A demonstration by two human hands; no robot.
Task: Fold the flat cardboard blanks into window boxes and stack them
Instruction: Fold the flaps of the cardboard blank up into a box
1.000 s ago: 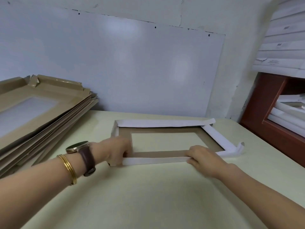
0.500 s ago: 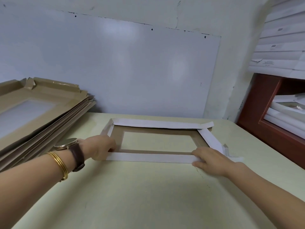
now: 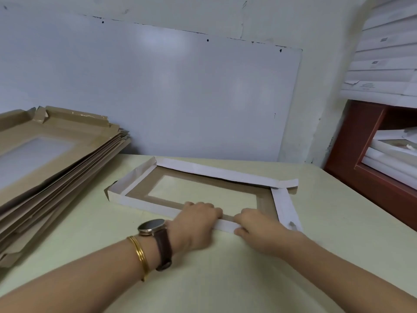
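A pale yellow-green table stands against a cream plastered wall. A large whiteboard covers much of the wall behind it, catching soft glare. A red-brown wooden shelf unit stands at the right.

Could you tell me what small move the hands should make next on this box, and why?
Probably slide the right hand to the near right corner and raise the right flap. It and the left hand grip the near flap, which stands up and meets the raised left flap at its corner, while the right flap lies flat with its tab untucked.
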